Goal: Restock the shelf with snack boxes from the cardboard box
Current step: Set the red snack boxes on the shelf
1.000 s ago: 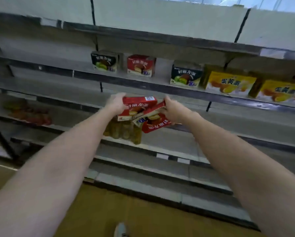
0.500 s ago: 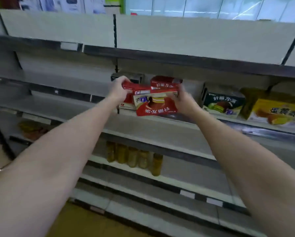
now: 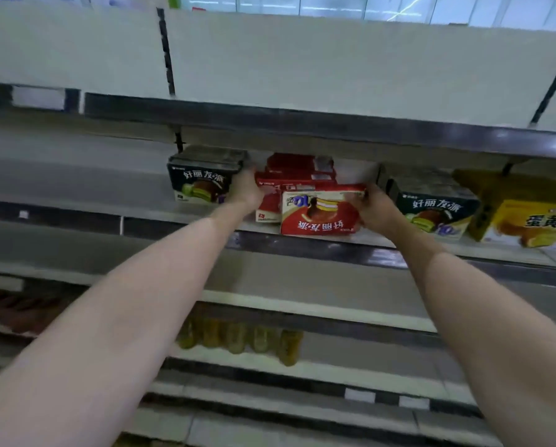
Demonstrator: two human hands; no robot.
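Both arms reach up to the second shelf (image 3: 302, 245). My right hand (image 3: 375, 209) grips a red snack box (image 3: 318, 214) that is turned upside down, its lower edge at the shelf front. My left hand (image 3: 246, 188) holds a second red snack box (image 3: 268, 196) behind and left of it, resting on the shelf. Another red box (image 3: 299, 166) stands further back on the shelf. The cardboard box is out of view.
A dark green-label snack box (image 3: 202, 182) stands just left of my left hand, another (image 3: 434, 211) to the right, then yellow boxes (image 3: 528, 221). Lower shelves hold a row of yellow-green bottles (image 3: 241, 340). The shelf above (image 3: 302, 124) overhangs closely.
Both hands have risen with the red boxes from below the shelf to shelf level and pushed forward onto it. The right box has turned upside down.
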